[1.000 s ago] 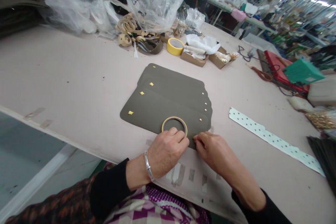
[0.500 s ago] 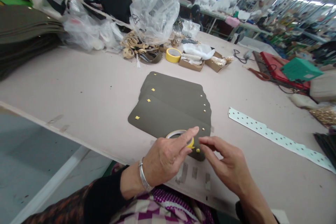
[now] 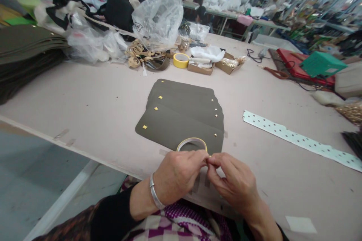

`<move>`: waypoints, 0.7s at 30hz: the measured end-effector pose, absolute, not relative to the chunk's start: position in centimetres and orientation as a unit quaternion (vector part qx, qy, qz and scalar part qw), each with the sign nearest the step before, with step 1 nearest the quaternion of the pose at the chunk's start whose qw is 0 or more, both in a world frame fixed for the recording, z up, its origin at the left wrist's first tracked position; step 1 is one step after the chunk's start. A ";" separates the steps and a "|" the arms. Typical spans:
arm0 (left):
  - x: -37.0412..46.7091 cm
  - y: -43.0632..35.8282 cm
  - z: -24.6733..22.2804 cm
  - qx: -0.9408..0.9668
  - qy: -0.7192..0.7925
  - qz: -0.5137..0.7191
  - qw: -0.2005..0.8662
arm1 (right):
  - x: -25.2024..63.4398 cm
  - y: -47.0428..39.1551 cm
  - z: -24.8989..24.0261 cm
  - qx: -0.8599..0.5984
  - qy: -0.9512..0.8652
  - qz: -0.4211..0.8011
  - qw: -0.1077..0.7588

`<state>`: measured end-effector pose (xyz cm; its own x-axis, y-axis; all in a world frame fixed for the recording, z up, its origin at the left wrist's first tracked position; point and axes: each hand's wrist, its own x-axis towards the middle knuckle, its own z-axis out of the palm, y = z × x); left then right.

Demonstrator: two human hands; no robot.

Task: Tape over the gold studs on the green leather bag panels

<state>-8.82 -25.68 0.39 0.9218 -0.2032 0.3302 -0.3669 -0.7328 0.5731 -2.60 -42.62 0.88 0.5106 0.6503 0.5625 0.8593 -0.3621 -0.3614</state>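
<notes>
My left hand (image 3: 181,169), with a silver bracelet at the wrist, grips a roll of yellow tape (image 3: 192,141) over the lower edge of the dark olive panels (image 3: 181,113). My right hand (image 3: 234,177) pinches at the tape's edge, its fingertips meeting those of my left hand. Whatever lies between the fingertips is mostly hidden. Small yellow tape pieces (image 3: 156,109) sit along the panels' left side, and small metal studs (image 3: 216,115) along the right.
Boxes of small parts (image 3: 200,68), another yellow tape roll (image 3: 181,60) and plastic bags (image 3: 160,17) stand at the back. A dotted strip (image 3: 296,139) lies right. Stacked olive panels (image 3: 25,52) are at the left. A green box (image 3: 322,64) rests at the far right.
My right hand has moved left and its fingers have closed together against my left fingertips. My left thumb and index finger have closed. The view has shifted slightly.
</notes>
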 end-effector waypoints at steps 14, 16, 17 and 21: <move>-6.4 -26.0 -0.5 0.919 -0.183 0.227 0.264 | 1.5 -42.9 0.2 -0.775 -0.032 0.175 0.607; -6.2 -26.0 -0.9 0.943 -0.162 0.194 0.216 | 3.2 -43.5 -0.6 -0.783 -0.006 0.188 0.593; -6.1 -25.9 -1.2 0.955 -0.154 0.171 0.188 | 3.8 -43.7 -0.9 -0.794 -0.005 0.193 0.577; -5.6 -25.7 -2.0 0.972 -0.162 0.097 0.138 | 5.2 -44.0 -1.5 -0.842 -0.047 0.196 0.500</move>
